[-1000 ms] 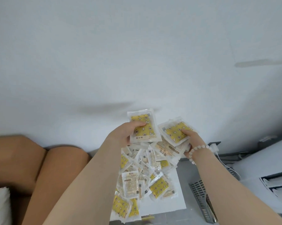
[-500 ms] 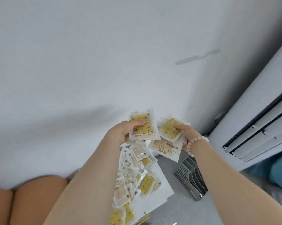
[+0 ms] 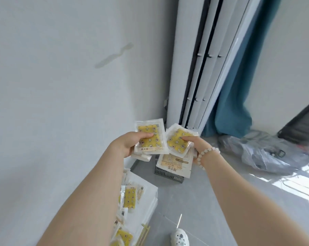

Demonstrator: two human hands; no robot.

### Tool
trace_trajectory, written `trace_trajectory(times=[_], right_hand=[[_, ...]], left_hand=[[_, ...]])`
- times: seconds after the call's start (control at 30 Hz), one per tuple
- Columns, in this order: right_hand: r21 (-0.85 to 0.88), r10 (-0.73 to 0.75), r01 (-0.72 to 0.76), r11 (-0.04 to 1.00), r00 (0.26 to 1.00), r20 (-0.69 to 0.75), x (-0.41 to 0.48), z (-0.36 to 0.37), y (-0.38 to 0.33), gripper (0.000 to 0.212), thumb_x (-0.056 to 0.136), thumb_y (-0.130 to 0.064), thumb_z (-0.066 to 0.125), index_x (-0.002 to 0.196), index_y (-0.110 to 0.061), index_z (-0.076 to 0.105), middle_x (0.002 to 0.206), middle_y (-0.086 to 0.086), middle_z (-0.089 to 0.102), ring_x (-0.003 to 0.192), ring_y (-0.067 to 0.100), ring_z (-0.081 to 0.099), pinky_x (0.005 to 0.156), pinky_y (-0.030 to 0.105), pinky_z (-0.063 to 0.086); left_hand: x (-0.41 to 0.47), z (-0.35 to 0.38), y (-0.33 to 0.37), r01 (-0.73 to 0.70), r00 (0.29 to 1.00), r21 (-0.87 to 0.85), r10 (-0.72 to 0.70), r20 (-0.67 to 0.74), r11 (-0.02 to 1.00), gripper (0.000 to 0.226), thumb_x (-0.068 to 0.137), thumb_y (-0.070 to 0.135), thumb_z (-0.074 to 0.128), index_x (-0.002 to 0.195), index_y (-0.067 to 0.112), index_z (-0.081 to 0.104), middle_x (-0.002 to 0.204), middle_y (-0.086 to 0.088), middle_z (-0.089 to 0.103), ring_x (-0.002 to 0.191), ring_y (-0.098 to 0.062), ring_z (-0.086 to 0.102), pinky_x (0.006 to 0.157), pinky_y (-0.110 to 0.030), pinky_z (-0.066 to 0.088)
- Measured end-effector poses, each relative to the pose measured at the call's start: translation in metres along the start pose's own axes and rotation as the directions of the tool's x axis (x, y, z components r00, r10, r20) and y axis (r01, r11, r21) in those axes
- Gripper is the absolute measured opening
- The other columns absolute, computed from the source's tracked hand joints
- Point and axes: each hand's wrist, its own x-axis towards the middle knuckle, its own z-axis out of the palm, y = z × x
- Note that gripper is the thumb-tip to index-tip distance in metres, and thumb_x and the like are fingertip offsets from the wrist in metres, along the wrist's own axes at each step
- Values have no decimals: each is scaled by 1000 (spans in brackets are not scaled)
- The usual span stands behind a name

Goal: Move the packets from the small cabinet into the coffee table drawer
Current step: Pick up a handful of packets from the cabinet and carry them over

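White painted wall (image 3: 52, 86): filling the left half of the view, carrying a faint grey smear high up.

Grey tiled floor (image 3: 212, 201): running from the wall to the right edge, catching bright light at the lower right.

White standing air conditioner (image 3: 203, 50): rising in the corner, with dark vertical slots running down its front.

Blue curtain (image 3: 239, 103): hanging just beside the air conditioner, its hem reaching the floor.

Clear plastic bag (image 3: 267, 157): lying crumpled on the floor to the right, near the curtain; contents too blurred to tell.

White small cabinet (image 3: 148, 190): standing against the wall at lower left, its top showing beneath the left forearm.

Grey slatted crate (image 3: 169, 177): sitting on the floor beyond the cabinet, partly hidden behind the held packets.

Loose packets (image 3: 130, 196): lying scattered along the cabinet top, yellow-printed and pale ones overlapping, half hidden by the left forearm.

Right-hand packets (image 3: 175, 141): being held in the air as a fanned stack above the crate, yellow one on top; a beige hand-warmer packet (image 3: 173, 164) is hanging lowest.

Left-hand packets (image 3: 157, 142): being held in the air as a stack just left of the other, edges almost meeting, yellow one on top.

Left hand (image 3: 127, 144): gripping its stack, thumb pressing on the top packet.

Right hand (image 3: 197, 145): gripping its stack, thumb lying across the top packet.

White shoe (image 3: 179, 238): showing at the bottom edge, on the floor.

Pale bead bracelet (image 3: 208, 150): circling the right wrist.
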Motion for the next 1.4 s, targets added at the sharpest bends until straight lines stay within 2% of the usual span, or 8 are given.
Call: trace_trajectory(times=[0.23, 0.57, 0.67, 0.83, 0.93, 1.13, 1.27, 1.4], right_hand=[[200, 0, 36, 979, 985, -173, -34, -101, 27, 34, 80, -24, 70, 109, -9, 62, 105, 16, 71, 101, 34, 67, 97, 49, 48], [418, 25, 122, 900, 943, -331, -113, -252, 86, 41, 78, -24, 69, 116, -11, 59, 94, 10, 70, 82, 27, 67, 96, 44, 50], [447, 33, 164, 880, 915, -402, -145, -303, 105, 50, 74, -26, 71, 119, -10, 57, 104, 11, 66, 83, 26, 66, 88, 41, 53], [514, 27, 285, 809, 855, -517, -209, -381, 145, 22, 86, -18, 61, 106, -9, 57, 90, 9, 62, 69, 22, 63, 64, 33, 52], [550, 17, 376, 746, 815, -579, -247, -423, 175, 5, 90, -13, 55, 94, -10, 56, 84, 8, 60, 53, 18, 65, 54, 26, 54], [552, 46, 489, 676, 719, -694, -314, -477, 231, 23, 85, -16, 58, 104, -2, 60, 91, 11, 62, 75, 26, 62, 78, 38, 52], [605, 111, 536, 589, 688, -717, -355, -499, 273, 11, 92, -9, 50, 85, -8, 59, 72, 8, 64, 58, 22, 63, 66, 33, 52], [618, 158, 598, 510, 641, -751, -393, -513, 310, 19, 94, -7, 48, 79, -6, 61, 59, 5, 66, 47, 17, 65, 55, 25, 53]], left_hand=[[26, 100, 6, 22, 962, 153, -62, 264, 988, 12, 91, 17, 60, 101, 14, 66, 81, 0, 75, 69, -12, 72, 54, -26, 57], [26, 280, -17, 4, 860, 368, -191, 473, 930, 10, 91, 20, 61, 96, 14, 67, 87, -2, 75, 73, -15, 72, 65, -29, 60], [14, 341, -29, -4, 823, 443, -248, 511, 897, 13, 90, 22, 62, 99, 14, 67, 90, -3, 75, 72, -16, 72, 58, -29, 59], [-14, 446, -51, -79, 751, 563, -322, 576, 823, 18, 88, 25, 64, 102, 14, 67, 95, -3, 74, 78, -18, 72, 72, -36, 58], [-38, 507, -70, -126, 703, 603, -358, 615, 788, 19, 87, 25, 66, 104, 15, 66, 95, -3, 74, 74, -18, 72, 61, -34, 60], [-87, 602, -128, -214, 623, 674, -432, 652, 707, 14, 89, 25, 63, 100, 16, 64, 88, -4, 72, 66, -19, 69, 54, -30, 57], [-114, 650, -163, -258, 572, 727, -506, 646, 636, 15, 89, 25, 64, 101, 16, 64, 90, -5, 71, 75, -23, 67, 70, -37, 55], [-146, 694, -194, -339, 536, 758, -548, 643, 558, 13, 90, 24, 63, 97, 15, 63, 79, -3, 71, 59, -17, 68, 51, -28, 55]])
